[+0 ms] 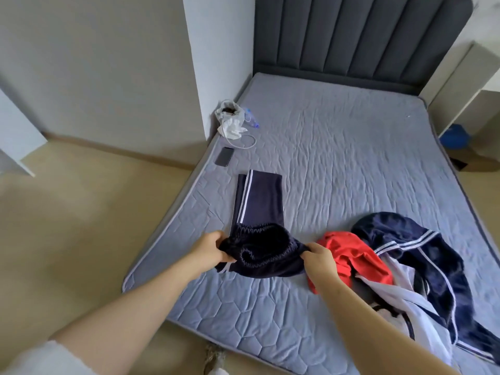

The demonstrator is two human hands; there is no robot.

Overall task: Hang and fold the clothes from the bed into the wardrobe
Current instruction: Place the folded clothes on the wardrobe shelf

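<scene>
Dark navy track trousers [258,201] with white side stripes lie lengthwise on the grey quilted mattress [338,147], legs stretched toward the headboard. My left hand [213,246] grips the left side of their elastic waistband and my right hand [319,257] pinches the right side, holding the waist slightly raised and open. To the right lies a heap of clothes: a red garment [349,253], a navy jacket with white stripes [422,247] and a white garment [411,296].
A black phone [224,156], a white cable and a white bag [230,117] with a plastic bottle sit at the mattress's left edge. A dark padded headboard [359,36] stands behind. Beige floor lies left; a white panel [16,136] is at far left.
</scene>
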